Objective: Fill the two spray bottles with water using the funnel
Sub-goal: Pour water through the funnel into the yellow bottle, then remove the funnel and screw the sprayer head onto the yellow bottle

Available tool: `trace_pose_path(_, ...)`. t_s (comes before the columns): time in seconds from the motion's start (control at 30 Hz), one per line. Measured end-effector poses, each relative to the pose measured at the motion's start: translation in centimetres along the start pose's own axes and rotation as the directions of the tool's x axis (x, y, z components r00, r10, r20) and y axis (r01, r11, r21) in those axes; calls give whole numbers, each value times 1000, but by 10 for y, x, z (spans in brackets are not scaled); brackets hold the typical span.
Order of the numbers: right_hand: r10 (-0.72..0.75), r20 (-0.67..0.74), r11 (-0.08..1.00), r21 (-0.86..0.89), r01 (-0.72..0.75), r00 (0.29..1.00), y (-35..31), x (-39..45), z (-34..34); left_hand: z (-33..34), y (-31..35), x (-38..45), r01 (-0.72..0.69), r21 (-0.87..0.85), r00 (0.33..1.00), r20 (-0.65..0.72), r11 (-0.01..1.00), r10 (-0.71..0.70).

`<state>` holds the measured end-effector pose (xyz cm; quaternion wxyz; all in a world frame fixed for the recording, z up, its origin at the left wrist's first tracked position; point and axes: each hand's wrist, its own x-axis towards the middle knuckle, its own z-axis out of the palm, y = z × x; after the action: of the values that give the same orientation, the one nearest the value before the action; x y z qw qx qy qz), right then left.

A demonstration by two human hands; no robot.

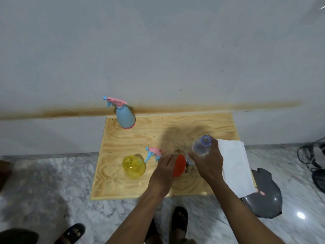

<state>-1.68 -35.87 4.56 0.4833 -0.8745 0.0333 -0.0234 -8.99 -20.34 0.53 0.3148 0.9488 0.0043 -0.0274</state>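
Where marble floor meets grey wall, plywood board, white paper.

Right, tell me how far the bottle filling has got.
Possibly done: the blue spray bottle stands capped at the back; its fill level can't be seen. In hand: left hand grips the orange funnel, right hand holds the clear plastic water bottle. Left: the uncapped yellow bottle, its spray head lying beside it.

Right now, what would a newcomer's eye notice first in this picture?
Probably the two hands at the middle of the wooden board: the left hand grips an orange funnel, the right hand holds a clear water bottle. Next, the open yellow bottle beside them and the blue spray bottle by the wall.
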Motion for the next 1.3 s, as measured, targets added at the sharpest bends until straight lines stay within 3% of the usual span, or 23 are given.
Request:
trace_pose_path(0.1, -11, 33, 1000, 20, 10, 999, 8, 5, 1, 21, -10, 10, -4, 71, 998, 63, 997, -1)
trace_pose_path(0.33, -3, 30, 999, 47, 1, 1000, 10, 5, -1, 50, -14, 16, 47, 76, 997, 50, 996, -50)
trace_pose_path(0.57, 9, 88, 1000, 13, -10, 996, 15, 6, -5, 47, -10, 15, 155, -58, 985, 85, 986, -150)
trace_pose_path(0.67, 115, 57, 993, 33, -117, 992, 15, 0, -7, 38, -3, -1, 217, -137, 975, -15, 966, -221)
trace_pose_path(0.73, 236, -73, 968, 105, -228, 969, 11, -14, -10, 32, -2, -23, 256, -192, 953, -115, 948, -280)
trace_pose_path(0.8, 291, -159, 954, 126, -273, 943, 4, -35, -11, 24, -5, -52, 353, -274, 885, -213, 895, -414)
trace_pose_path(0.9, 197, 30, 980, 34, -198, 980, -5, -63, 12, 9, -17, -84, 472, -477, 717, -282, 742, -637)
trace_pose_path(1.0, 87, 229, 996, -40, -79, 969, -11, -67, 57, -10, -36, -88, 506, -533, 606, -340, 678, -719)
trace_pose_path(1.1, 0, 373, 972, -216, 87, 928, -14, -55, 102, -28, -60, -74, 514, -560, 620, -280, 649, -733)
trace_pose_path(1.2, -17, 450, 888, -404, 220, 893, -10, -38, 139, -42, -75, -58, 447, -565, 696, -268, 694, -666)
trace_pose_path(1.3, 121, 463, 825, -539, 170, 878, -16, -20, 155, -46, -85, -49, 369, -590, 746, -273, 718, -607)
